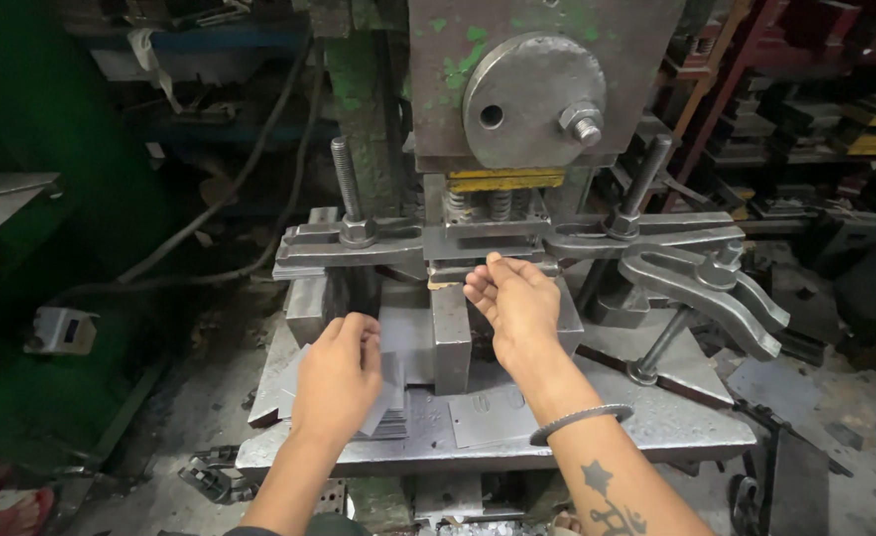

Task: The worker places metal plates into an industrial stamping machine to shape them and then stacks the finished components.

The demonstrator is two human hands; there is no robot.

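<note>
My left hand rests palm down on a stack of thin grey metal sheets at the left of the press bed, its fingers gripping the top sheet. My right hand reaches to the die under the ram, fingers pinched at a small pale piece at the die's mouth; whether it grips the piece is unclear. A steel block stands between the two hands. One punched sheet lies flat on the bed near my right wrist.
A heavy press with a round flywheel disc rises behind. Clamp bars and threaded studs hold the die. A curved clamp arm juts out right. The steel bed edges the front. Racks of dies stand at the right.
</note>
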